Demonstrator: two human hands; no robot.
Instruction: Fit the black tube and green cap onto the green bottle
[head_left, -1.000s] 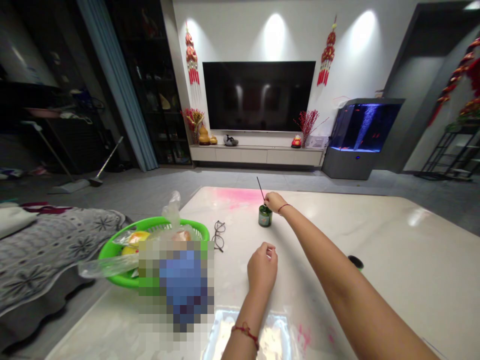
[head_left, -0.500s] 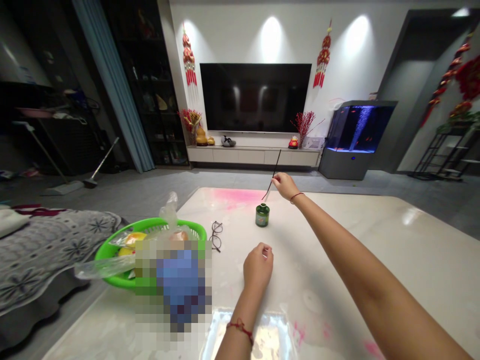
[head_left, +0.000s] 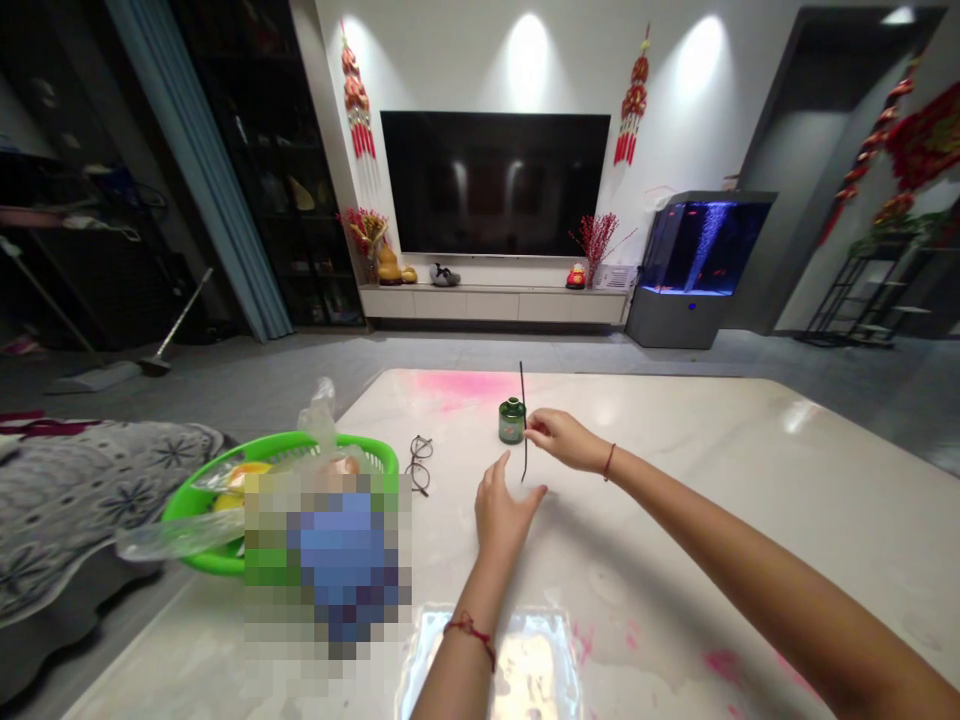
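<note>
A thin black stick (head_left: 523,385) is pinched near its middle by my right hand (head_left: 562,438), held nearly upright with its lower end slightly bent. Just left of the stick, a small green glass bottle (head_left: 511,423) stands upright on the pale table (head_left: 675,480). My left hand (head_left: 504,510) is below the bottle, thumb and fingers spread apart with nothing between them, close to the stick's lower end. Beside it on the left lie dark-framed glasses (head_left: 420,466).
A green basket (head_left: 281,440) with plastic bags and packaged items sits at the table's left, partly pixelated. Under my left forearm lies a bright, clear-edged tray or packet (head_left: 551,665). A television (head_left: 495,185) and fish tank (head_left: 701,250) stand beyond.
My right hand has come down and nearer with the stick, from above the bottle to its right side. My left hand has opened from a closed shape. The view has shifted slightly.
</note>
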